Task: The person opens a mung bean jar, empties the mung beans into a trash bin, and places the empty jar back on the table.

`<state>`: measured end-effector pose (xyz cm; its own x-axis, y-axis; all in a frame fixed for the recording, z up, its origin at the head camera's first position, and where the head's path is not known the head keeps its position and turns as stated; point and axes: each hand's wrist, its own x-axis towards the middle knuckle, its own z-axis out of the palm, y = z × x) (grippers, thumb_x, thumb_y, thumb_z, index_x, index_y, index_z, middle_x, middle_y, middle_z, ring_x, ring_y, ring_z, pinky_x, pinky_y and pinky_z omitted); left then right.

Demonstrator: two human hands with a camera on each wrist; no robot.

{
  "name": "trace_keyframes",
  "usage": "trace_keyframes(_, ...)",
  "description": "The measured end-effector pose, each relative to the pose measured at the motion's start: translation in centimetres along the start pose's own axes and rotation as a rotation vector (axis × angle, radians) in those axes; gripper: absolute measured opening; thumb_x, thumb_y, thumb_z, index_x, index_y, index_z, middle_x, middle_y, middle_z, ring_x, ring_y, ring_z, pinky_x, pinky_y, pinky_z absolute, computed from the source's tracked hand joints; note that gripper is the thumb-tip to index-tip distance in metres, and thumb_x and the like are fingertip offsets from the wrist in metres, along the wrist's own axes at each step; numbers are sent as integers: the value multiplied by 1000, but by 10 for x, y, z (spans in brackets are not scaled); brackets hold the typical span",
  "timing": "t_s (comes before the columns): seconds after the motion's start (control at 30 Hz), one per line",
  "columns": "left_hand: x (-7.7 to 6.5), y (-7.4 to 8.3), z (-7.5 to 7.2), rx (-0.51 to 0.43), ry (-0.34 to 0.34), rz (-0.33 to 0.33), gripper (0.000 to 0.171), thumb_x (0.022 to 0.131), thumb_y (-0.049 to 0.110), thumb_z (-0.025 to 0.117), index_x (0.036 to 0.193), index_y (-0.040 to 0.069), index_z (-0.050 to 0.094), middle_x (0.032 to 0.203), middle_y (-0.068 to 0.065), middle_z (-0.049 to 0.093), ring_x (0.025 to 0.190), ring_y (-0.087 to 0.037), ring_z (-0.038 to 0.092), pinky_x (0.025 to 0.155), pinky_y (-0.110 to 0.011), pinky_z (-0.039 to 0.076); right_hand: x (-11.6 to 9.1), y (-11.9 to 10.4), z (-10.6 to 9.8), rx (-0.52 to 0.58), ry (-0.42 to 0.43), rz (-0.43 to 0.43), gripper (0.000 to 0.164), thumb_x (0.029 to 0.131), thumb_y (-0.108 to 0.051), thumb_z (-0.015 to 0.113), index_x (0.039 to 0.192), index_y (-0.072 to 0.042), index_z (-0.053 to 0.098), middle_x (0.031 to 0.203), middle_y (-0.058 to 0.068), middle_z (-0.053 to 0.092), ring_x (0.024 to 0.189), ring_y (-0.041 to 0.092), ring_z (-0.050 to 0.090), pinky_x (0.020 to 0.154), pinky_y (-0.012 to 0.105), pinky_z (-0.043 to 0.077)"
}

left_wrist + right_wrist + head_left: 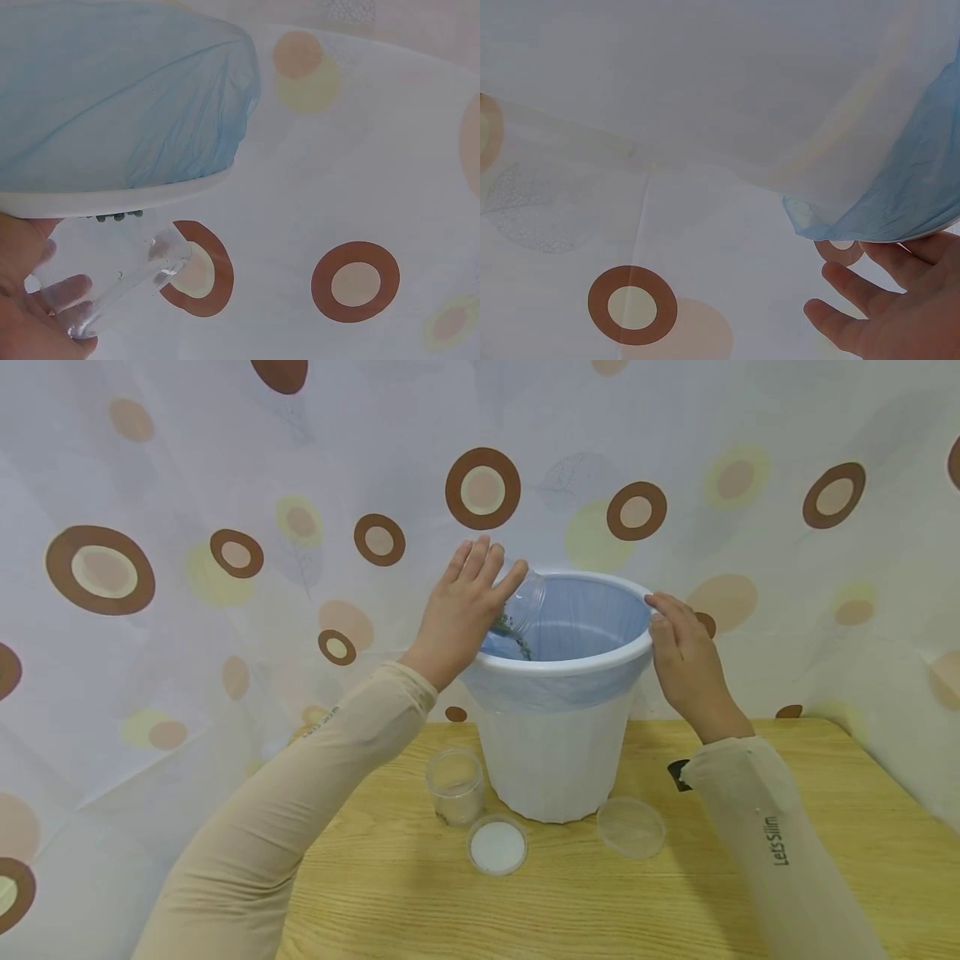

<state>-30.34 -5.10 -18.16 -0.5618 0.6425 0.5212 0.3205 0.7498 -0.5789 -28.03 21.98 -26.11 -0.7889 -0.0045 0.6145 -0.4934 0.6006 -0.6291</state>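
Observation:
My left hand point(467, 610) grips a clear plastic jar point(531, 602), tipped over the left side of a white bin point(555, 752). Small green pieces point(512, 631) lie toward the jar's mouth and spill over the bin's opening; what they are cannot be made out. A blue bag point(585, 610) lines the bin and folds over below its rim. In the left wrist view, fingers point(71, 289) show through the jar's clear wall. Against the rim's right side rests my right hand point(690, 660); its fingers point(862, 289) are spread and fairly straight, with the foremost touching the rim.
Another clear jar point(455, 785) stands on the wooden table point(405, 893), left of the bin. A round container or lid with a white face point(498, 847) lies in front of it. To the right is a clear round lid point(632, 827). Patterned sheeting point(420, 435) hangs behind.

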Motion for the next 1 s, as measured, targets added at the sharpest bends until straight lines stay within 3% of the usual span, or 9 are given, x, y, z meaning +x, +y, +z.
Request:
trace_keyframes(0.73, 2, -2, -1, 4, -13, 40, 63, 86, -5, 59, 141, 17, 38, 142, -16, 39, 140, -33, 27, 117, -39, 13, -1, -1, -2, -4, -10, -1, 54, 102, -32, 25, 143, 0, 40, 151, 20, 32, 139, 41, 28, 109, 60, 22)
trace_keyframes(1.0, 3, -4, -2, -3, -49, 64, 61, 90, -7, 54, 143, 20, 39, 144, -15, 38, 142, -33, 23, 117, -40, 12, 0, -1, -1, -15, -19, 14, 55, 102, -33, 25, 144, -1, 40, 152, 19, 31, 138, 42, 27, 109, 61, 22)
